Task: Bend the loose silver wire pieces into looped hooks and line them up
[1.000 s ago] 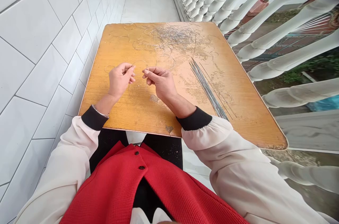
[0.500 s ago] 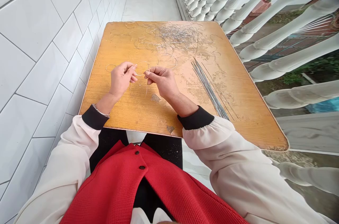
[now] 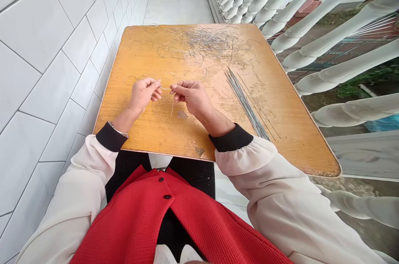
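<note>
Head view: the left hand (image 3: 142, 94) and right hand (image 3: 190, 97) are pinching a thin wire (image 3: 165, 87) over the wooden surface (image 3: 118, 131), with tangled wire (image 3: 208, 41) lying at 12 o'clock and straight rods (image 3: 245, 108) at 3 o'clock.

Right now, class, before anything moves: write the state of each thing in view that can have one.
left hand: pinching thin wire
right hand: pinching the wire
wire tangle: loosely heaped
wire loop: lying flat
straight rods: fanned bundle, lying flat
table: finish worn, scuffed
</note>
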### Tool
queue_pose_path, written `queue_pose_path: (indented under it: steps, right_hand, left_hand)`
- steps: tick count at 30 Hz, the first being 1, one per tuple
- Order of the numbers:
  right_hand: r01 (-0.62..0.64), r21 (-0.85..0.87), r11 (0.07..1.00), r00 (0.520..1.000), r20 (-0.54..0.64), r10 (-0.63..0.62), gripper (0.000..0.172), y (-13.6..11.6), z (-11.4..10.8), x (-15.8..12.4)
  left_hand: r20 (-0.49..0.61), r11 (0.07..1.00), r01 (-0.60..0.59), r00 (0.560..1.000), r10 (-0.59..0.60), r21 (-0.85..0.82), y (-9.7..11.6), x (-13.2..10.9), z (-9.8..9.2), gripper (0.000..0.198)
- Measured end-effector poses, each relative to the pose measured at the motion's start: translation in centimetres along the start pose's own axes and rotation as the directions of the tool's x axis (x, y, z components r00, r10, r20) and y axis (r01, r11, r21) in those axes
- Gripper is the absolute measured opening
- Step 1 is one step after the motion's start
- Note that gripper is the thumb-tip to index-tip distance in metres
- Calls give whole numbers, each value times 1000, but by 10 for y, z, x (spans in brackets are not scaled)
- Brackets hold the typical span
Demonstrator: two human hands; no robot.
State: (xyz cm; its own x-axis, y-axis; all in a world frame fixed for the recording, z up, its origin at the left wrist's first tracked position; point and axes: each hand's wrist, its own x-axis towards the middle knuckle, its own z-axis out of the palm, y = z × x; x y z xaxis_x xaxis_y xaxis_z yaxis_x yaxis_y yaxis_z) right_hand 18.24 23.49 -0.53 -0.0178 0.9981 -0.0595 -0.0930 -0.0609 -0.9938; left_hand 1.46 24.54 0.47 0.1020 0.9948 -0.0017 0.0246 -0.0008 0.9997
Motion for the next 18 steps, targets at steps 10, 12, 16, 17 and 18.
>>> queue_pose_path:
  steps: [10, 12, 16, 17, 18]
  right_hand:
    - [-224, -18, 975, 966, -137, 219, 27, 6, -11, 27]
    - [-287, -36, 957, 944, -178, 276, 27, 6, -11, 38]
    - [-310, -136, 941, 937, -210, 278, 31, 8, -8, 61]
    - [-314, -166, 935, 938, -209, 278, 32, 8, -7, 66]
    - [-325, -196, 925, 936, -208, 285, 34, 8, -6, 71]
  left_hand:
    - [-230, 1000, -23, 973, 23, 4, 4, 24, -29, 32]
    - [-302, 998, -62, 952, 56, -10, 5, 28, -38, 30]
    - [-364, 995, -96, 928, 84, -16, 4, 32, -45, 27]
    - [-368, 995, -96, 926, 82, -18, 3, 33, -45, 27]
    - [-369, 995, -96, 926, 83, -17, 2, 33, -45, 26]
